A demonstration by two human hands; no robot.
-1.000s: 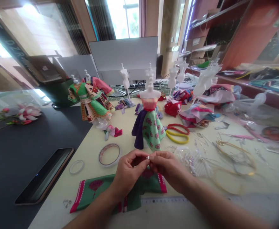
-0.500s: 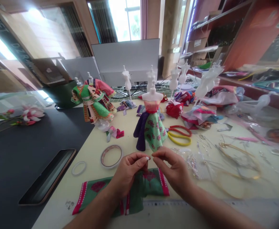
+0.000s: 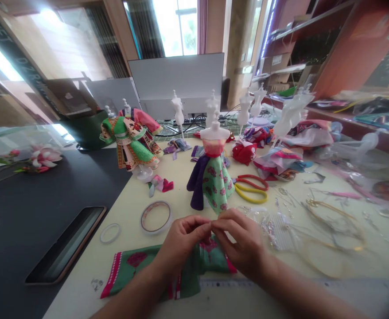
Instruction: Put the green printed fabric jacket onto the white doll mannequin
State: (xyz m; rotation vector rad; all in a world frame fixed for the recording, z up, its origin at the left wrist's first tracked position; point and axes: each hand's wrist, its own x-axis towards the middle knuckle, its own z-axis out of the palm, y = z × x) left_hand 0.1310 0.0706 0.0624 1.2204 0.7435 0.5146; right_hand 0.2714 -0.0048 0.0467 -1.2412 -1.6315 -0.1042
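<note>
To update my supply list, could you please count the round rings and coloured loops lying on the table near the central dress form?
Tape roll: 1
Pale ring: 1
Red loop: 1
Yellow loop: 1
Total: 4

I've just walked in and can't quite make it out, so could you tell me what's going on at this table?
A person's left hand and right hand meet at the fingertips above a folded green cloth with pink trim; anything pinched between them is hidden. Just beyond stands a white dress form in a green floral skirt with a purple panel. A clear plastic bag lies right of the hands, and a roll of clear tape lies to their left.
</note>
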